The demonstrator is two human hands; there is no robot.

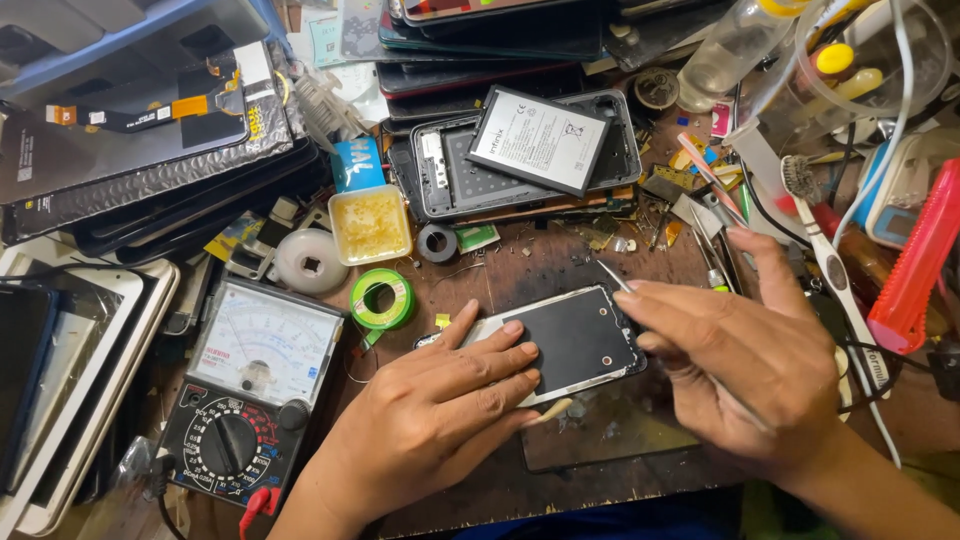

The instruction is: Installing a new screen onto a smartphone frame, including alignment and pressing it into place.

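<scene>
Cluttered with phone parts, the wooden counter [520, 265] fills the head view: stacked screens at top, an opened phone back shell [455, 180] with a loose battery [537, 138] resting on it, a tub of yellow flux [369, 224], a green solder spool [381, 298] and an analog multimeter [250, 395] at lower left. At centre lies a small phone frame [570, 340], dark face up, on a worn mat. The left hand [440, 410] presses flat on the frame's near-left end, fingers spread and gripping nothing. The right hand [745, 355] hovers just right of the frame, fingers closed on metal tweezers [612, 275] whose tip reaches the frame's upper right corner. A slip looks possible: the frame is pinned at one end only, so force at the far corner might pivot it, or the sharp tip might skid and gouge the surface. More tweezers, a toothbrush [825, 250] and cables crowd the right elbow and might be knocked.
</scene>
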